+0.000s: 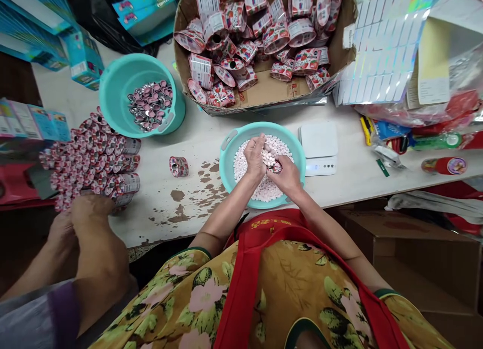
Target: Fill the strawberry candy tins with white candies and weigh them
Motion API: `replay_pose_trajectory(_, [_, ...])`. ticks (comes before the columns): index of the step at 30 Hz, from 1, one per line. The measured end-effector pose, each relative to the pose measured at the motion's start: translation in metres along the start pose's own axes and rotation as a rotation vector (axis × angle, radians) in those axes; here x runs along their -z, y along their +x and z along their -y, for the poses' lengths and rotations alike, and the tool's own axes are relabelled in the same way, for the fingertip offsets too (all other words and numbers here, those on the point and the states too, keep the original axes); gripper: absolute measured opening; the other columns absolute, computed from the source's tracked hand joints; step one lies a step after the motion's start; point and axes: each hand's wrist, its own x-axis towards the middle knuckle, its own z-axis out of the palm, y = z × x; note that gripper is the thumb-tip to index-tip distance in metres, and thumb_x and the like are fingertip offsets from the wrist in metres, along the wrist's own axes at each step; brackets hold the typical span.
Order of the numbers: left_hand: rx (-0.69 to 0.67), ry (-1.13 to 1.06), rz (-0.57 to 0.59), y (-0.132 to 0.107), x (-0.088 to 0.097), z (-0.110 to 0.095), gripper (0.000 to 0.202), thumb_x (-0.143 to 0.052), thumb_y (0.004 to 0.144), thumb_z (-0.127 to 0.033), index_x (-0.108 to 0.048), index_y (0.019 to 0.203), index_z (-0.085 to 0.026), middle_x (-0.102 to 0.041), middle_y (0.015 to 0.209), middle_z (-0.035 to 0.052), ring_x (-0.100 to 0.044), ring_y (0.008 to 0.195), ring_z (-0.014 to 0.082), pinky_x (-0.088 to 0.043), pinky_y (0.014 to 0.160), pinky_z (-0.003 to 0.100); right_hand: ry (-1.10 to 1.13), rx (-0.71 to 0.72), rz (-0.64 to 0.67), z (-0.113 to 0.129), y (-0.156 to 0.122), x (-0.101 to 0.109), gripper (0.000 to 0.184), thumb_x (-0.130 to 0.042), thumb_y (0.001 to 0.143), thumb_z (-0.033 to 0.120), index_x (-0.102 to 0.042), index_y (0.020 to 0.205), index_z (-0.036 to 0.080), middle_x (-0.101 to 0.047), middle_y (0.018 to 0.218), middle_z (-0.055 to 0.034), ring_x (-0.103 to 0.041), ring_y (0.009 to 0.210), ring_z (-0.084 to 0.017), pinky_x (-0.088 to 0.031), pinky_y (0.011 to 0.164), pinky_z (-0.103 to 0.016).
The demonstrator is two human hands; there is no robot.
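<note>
Both my hands work over a teal basin (231, 140) filled with small white candies (283, 147). My left hand (255, 157) is cupped around a handful of those candies, fingers curled. My right hand (286, 175) grips a small red-and-white strawberry-print tin (275, 167), held against the left hand's fingertips. One more such tin (178, 166) lies on its side on the white table (196, 137), left of the basin.
A white scale (319, 147) stands right of the basin. A cardboard box (264, 89) of empty tins is behind it; a teal bucket (113, 87) holds lids. Stacked tins (94, 155) lie at left, where another person's hands (88, 208) rest. Sticker sheets (381, 52) and bottles lie at right.
</note>
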Motion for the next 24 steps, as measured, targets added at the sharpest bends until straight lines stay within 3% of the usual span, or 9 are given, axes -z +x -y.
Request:
replay_pose_trajectory(5, [-0.011, 0.030, -0.068, 0.000, 0.000, 0.001, 0.042, -0.073, 0.083, -0.055, -0.052, 0.079, -0.019, -0.058, 0.066, -0.0039, -0.059, 0.056, 0.0086, -0.046, 0.058, 0.022, -0.011, 0.029, -0.009, 0.006, -0.001, 0.004, 0.028, -0.066, 0.075, 0.025, -0.065, 0.104, 0.024, -0.070, 0.112, -0.0086, -0.064, 0.108, -0.030, -0.052, 0.093, -0.043])
replay_pose_trajectory(10, [-0.026, -0.041, -0.005, -0.001, -0.001, 0.004, 0.041, -0.075, 0.083, -0.052, -0.050, 0.077, -0.020, -0.047, 0.059, -0.0068, -0.051, 0.049, 0.0074, -0.043, 0.054, 0.022, -0.002, 0.009, 0.016, 0.007, 0.000, 0.005, 0.026, -0.067, 0.076, 0.026, -0.065, 0.102, 0.023, -0.070, 0.112, -0.0089, -0.064, 0.107, -0.029, -0.052, 0.091, -0.042])
replay_pose_trajectory(17, [-0.014, -0.036, -0.005, -0.004, -0.012, -0.001, 0.049, -0.073, 0.080, -0.062, -0.048, 0.076, -0.020, -0.049, 0.060, -0.0068, -0.051, 0.049, 0.0068, -0.040, 0.050, 0.021, 0.111, -0.015, -0.040, 0.001, 0.007, 0.007, 0.029, -0.069, 0.071, 0.027, -0.065, 0.099, 0.022, -0.071, 0.107, -0.0066, -0.066, 0.100, -0.027, -0.053, 0.089, -0.041])
replay_pose_trajectory(24, [0.007, 0.002, 0.013, -0.009, -0.014, -0.003, 0.048, -0.076, 0.080, -0.057, -0.047, 0.074, -0.020, -0.045, 0.058, -0.0078, -0.047, 0.045, 0.0047, -0.037, 0.045, 0.019, 0.220, -0.019, -0.073, -0.006, 0.001, 0.005, 0.033, -0.070, 0.067, 0.029, -0.066, 0.099, 0.021, -0.071, 0.101, -0.0056, -0.067, 0.096, -0.025, -0.053, 0.090, -0.040])
